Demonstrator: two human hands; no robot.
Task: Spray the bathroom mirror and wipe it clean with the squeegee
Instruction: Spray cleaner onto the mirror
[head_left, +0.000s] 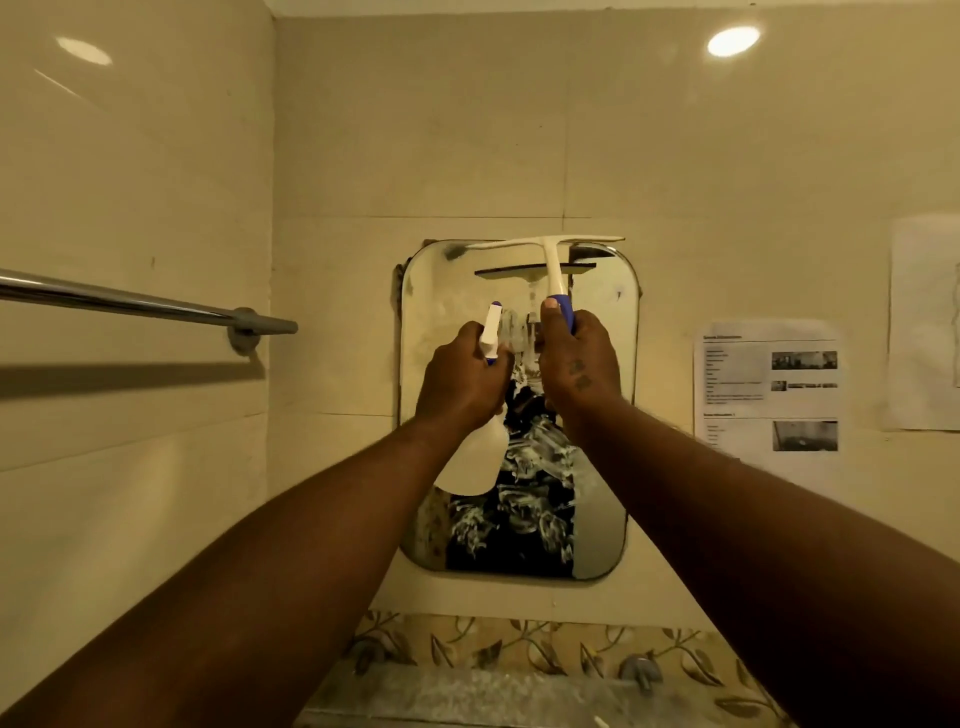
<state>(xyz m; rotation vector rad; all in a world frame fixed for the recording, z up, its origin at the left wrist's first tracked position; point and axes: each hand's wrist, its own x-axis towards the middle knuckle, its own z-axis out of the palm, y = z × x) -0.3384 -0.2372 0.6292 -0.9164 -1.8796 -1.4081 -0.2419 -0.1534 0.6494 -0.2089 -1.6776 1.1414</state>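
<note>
A rounded rectangular mirror (602, 332) hangs on the beige tiled wall, smeared with white foam over its middle and lower part. My right hand (579, 366) grips the blue-and-white handle of a white squeegee (551, 260), whose blade lies across the mirror's top edge. My left hand (460, 382) holds a white spray bottle (475, 460) by its neck, with the nozzle pointing up in front of the glass. Both hands are raised close together before the mirror.
A chrome towel rail (130, 301) juts from the left wall at hand height. Printed paper sheets (769, 384) are stuck to the wall right of the mirror. Below runs a leaf-patterned tile strip (519, 644) with metal fittings (641, 670).
</note>
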